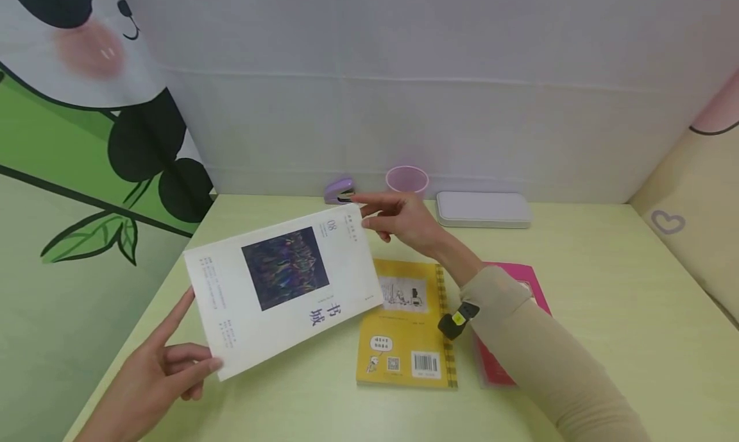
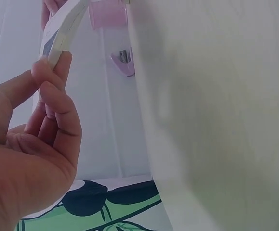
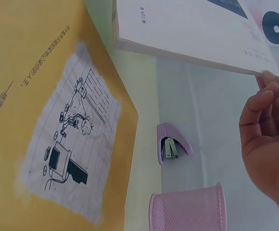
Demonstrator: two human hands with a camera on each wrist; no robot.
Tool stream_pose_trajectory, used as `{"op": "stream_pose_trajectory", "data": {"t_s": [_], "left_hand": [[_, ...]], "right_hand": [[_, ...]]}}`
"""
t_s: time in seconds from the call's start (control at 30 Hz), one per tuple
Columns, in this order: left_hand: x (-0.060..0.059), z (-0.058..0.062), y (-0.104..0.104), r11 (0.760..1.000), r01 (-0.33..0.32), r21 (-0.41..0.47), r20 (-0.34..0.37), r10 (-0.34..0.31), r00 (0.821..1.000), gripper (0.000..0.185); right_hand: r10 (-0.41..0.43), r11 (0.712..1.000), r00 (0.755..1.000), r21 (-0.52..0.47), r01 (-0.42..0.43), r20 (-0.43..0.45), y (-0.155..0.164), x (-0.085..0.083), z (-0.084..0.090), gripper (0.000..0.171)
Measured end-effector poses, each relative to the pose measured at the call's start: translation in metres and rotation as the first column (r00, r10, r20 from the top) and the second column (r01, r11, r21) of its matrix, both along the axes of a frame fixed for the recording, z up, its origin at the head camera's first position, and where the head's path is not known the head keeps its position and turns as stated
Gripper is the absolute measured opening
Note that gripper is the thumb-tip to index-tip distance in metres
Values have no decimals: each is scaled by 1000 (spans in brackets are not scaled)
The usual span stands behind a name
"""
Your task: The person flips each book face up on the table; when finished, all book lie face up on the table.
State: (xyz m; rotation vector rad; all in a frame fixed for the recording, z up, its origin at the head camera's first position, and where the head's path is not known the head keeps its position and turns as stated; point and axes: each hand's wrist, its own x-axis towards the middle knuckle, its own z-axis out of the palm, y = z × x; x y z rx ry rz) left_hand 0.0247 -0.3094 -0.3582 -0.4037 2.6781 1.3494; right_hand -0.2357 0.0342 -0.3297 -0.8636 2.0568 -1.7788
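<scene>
Both hands hold a white book (image 1: 285, 269) tilted above the left part of the table, its cover with a dark square picture facing up. My left hand (image 1: 152, 368) pinches the near left corner, thumb on the cover and index finger stretched along the edge. At the far right corner, my right hand (image 1: 407, 221) pinches the book between thumb and fingers. The left wrist view shows the book (image 2: 64, 31) edge-on between the fingertips. A yellow book (image 1: 398, 333) lies on the table, partly overlapped by the white one in the head view.
Under the right forearm lies a red book (image 1: 528, 281), partly hidden by the sleeve. Along the back wall stand a purple stapler (image 1: 339, 190), a pink mesh cup (image 1: 407, 180) and a pale flat case (image 1: 484, 210). Patterned cloth (image 1: 144, 172) borders the table's left side.
</scene>
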Motion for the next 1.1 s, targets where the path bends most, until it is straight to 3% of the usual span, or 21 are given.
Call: {"op": "stream_pose_trajectory", "data": {"t_s": [0.27,0.5,0.67,0.93,1.1], "left_hand": [[-3,-3,3,998,12,53,81,-16,997,121],[-1,-8,7,996,32,85,65,-38,997,120],[-1,-10,6,992,52,114,98,-63,993,119],[0,-18,2,960,152,234,97,-179,979,116],[-1,-21,1,952,188,241,94,-216,972,114]], "right_hand": [[7,1000,1000,18,-8,26,5,-4,-13,44],[-2,998,997,65,-3,72,6,-7,-25,44],[-16,993,995,115,4,99,4,-7,-31,43],[-21,987,990,161,-2,140,2,-8,-41,42],[-34,981,987,194,3,157,1,-9,-46,42]]}}
